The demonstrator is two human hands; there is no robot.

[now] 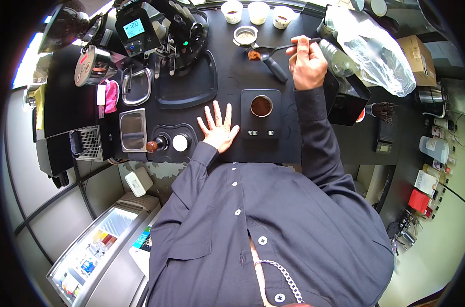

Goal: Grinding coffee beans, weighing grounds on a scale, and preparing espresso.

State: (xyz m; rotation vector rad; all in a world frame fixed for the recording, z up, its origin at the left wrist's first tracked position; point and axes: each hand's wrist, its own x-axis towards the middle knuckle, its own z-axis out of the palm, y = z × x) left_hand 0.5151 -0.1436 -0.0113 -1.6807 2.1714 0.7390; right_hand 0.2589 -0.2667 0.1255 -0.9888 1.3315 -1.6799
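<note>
My right hand is closed around the handle of a black spoon. A small heap of brown coffee grounds lies in its bowl, held over the dark counter. Beneath the spoon rests a portafilter with a black handle. With fingers spread, my left hand lies flat on the counter and holds nothing. To its right is a black digital scale with a lit display. On the scale stands a round metal cup filled with coffee grounds.
Three white paper cups stand at the back. A coffee grinder, black tray, steel pan and tamper are on the left. Clear plastic bag, black box and cardboard box sit on the right.
</note>
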